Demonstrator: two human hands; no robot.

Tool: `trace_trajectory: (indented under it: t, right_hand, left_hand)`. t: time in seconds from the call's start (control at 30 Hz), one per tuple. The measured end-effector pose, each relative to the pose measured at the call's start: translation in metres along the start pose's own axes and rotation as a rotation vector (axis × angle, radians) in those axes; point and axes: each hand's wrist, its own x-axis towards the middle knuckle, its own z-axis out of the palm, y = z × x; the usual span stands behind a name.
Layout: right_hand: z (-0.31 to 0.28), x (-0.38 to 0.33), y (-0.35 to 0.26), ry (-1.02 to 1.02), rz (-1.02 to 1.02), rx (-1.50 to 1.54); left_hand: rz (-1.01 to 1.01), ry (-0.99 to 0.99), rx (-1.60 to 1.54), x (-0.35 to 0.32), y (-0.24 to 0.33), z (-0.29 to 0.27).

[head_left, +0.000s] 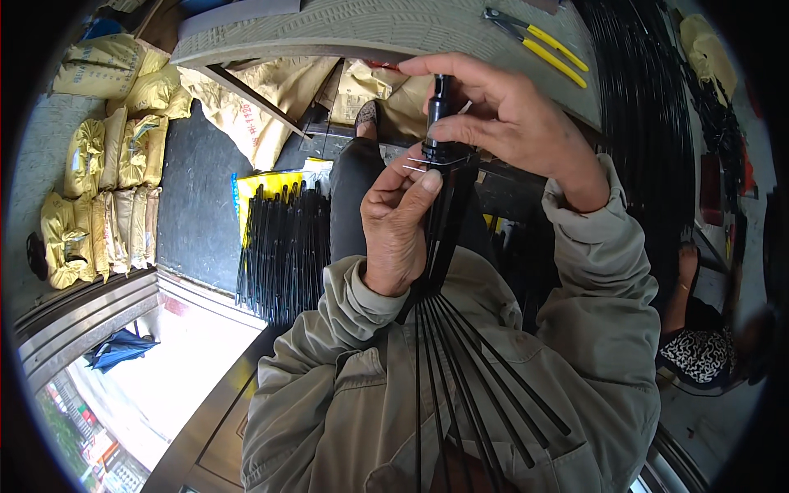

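Observation:
My left hand [399,222] grips a bundle of thin black ribs [456,361] just below a black hub, thumb pressed near a short bare wire end. The ribs fan out downward over my jacket. My right hand [501,115] pinches the black cylindrical hub piece [441,103] at the bundle's top, fingers curled around it. Both hands hold the same assembly in front of my chest.
A pile of black rib bundles [283,246] lies on the floor to the left, over a yellow sheet. Yellow sacks [115,156] stack at far left. Yellow-handled pliers [542,45] rest on a woven mat. Long black rods [641,123] lie at right, near another person's arm [682,287].

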Motion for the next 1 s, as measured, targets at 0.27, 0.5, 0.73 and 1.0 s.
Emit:
trace_trajectory:
  t: [0.27, 0.5, 0.73, 1.0]
  right_hand:
    - [0.008, -0.004, -0.004, 0.053, -0.055, -0.205]
    - [0.004, -0.005, -0.004, 0.036, -0.078, 0.049]
    - [0.025, -0.024, 0.004, 0.516, -0.3, -0.355]
    - [0.109, -0.034, 0.033, 0.77, -0.015, 0.752]
  left_hand:
    - [0.007, 0.013, -0.036, -0.004, 0.003, 0.003]
    - [0.082, -0.06, 0.01, -0.006, -0.002, -0.003]
    - [0.082, 0.003, 0.065, -0.004, 0.0, -0.004]
    - [0.087, -0.057, 0.069, -0.005, 0.007, -0.01]
